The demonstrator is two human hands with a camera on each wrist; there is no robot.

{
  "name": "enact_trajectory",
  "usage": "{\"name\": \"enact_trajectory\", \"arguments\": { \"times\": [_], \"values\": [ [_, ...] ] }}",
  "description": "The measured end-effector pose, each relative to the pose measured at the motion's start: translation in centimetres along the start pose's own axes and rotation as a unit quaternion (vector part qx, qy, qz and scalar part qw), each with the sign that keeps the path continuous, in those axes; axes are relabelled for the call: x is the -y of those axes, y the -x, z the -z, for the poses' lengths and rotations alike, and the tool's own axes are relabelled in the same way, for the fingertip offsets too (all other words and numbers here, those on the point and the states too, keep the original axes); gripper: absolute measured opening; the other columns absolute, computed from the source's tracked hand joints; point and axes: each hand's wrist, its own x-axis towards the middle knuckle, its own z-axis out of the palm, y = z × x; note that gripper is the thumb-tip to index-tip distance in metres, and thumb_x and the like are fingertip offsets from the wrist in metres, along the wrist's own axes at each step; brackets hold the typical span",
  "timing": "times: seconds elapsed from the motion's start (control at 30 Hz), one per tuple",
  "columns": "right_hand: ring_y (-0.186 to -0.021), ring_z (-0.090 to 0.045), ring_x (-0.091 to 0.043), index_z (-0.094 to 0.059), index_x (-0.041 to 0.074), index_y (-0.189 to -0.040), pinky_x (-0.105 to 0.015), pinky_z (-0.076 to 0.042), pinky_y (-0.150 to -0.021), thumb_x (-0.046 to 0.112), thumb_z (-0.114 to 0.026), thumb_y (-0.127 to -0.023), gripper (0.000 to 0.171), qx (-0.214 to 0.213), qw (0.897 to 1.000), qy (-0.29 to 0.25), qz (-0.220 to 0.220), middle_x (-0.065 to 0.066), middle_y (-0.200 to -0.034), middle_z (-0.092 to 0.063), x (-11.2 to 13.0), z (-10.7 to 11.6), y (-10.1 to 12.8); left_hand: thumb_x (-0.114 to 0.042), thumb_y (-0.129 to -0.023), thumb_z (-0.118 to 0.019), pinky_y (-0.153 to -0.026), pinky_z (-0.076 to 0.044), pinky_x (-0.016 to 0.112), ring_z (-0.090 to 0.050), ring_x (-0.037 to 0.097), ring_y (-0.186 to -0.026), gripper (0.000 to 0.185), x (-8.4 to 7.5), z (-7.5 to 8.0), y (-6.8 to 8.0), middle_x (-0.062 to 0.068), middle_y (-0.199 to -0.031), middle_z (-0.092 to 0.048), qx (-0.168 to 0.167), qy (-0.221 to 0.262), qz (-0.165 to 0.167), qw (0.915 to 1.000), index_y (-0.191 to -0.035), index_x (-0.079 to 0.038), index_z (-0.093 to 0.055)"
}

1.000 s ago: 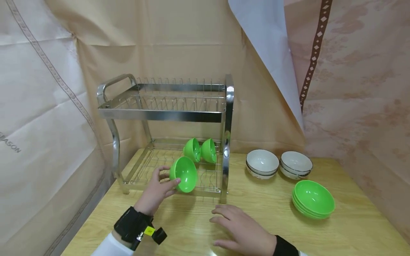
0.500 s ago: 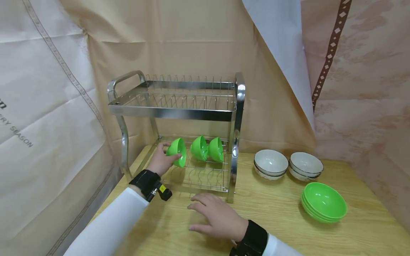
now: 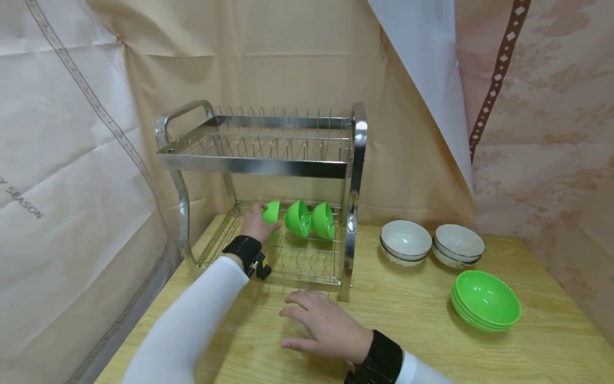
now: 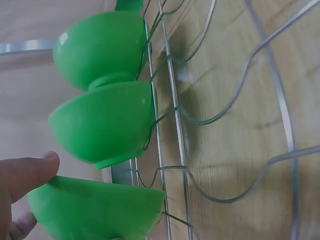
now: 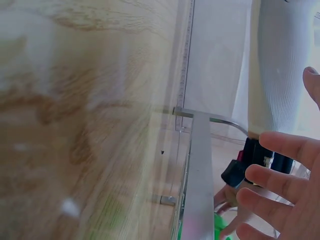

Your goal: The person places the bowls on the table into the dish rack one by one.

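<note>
Head view: the left hand (image 3: 255, 224) reaches into the lower tier of the metal dish rack (image 3: 261, 165) and grips a green bowl (image 3: 271, 212), set on edge beside two more green bowls (image 3: 309, 218) at the back of the wires. The right hand (image 3: 326, 325) lies flat on the desk (image 3: 412, 320), fingers spread, grasping nothing

Left wrist view: the thumb (image 4: 25, 172) presses the held bowl's (image 4: 95, 210) outer wall

Right wrist view: straight fingers (image 5: 280, 172) hover near the rack's front bar (image 5: 197, 175)
</note>
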Motion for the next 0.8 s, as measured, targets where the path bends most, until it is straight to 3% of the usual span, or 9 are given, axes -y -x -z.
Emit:
{"name": "enact_trajectory", "arguments": {
  "times": [0.33,0.53,0.8],
  "values": [
    [-0.131,-0.047,-0.018,-0.06,0.024,-0.13,-0.042,-0.04,-0.109,0.064,-0.045,-0.097,0.053,0.005,1.0,0.001,0.0,0.0,-0.14,-0.053,-0.3,-0.1,0.3,-0.031,-0.089,-0.076,-0.079,-0.052,0.047,-0.056,0.041,-0.102,0.068,-0.3,-1.4,-1.8,0.029,-0.134,-0.041,-0.003,-0.023,0.027,0.9994,-0.141,-0.013,-0.037],
    [-0.131,-0.047,-0.017,-0.06,0.024,-0.129,-0.041,-0.04,-0.11,0.064,-0.044,-0.097,0.053,0.012,1.0,-0.005,-0.003,0.001,-0.139,-0.052,-0.3,-0.1,0.3,-0.031,-0.09,-0.075,-0.081,-0.051,0.049,-0.057,0.043,-0.103,0.069,-0.1,-1.8,-2.5,0.03,-0.134,-0.041,0.003,-0.025,0.043,0.9987,-0.143,-0.013,-0.035],
    [-0.13,-0.047,-0.017,-0.061,0.023,-0.128,-0.041,-0.04,-0.109,0.062,-0.047,-0.097,0.051,0.009,1.0,0.0,0.003,0.0,-0.138,-0.054,-0.3,0.1,0.3,-0.028,-0.094,-0.069,-0.086,-0.052,0.05,-0.059,0.044,-0.108,0.07,0.0,-1.5,-2.7,0.03,-0.129,-0.053,0.02,-0.035,0.029,0.9988,-0.147,-0.004,-0.029]
  ]
}}
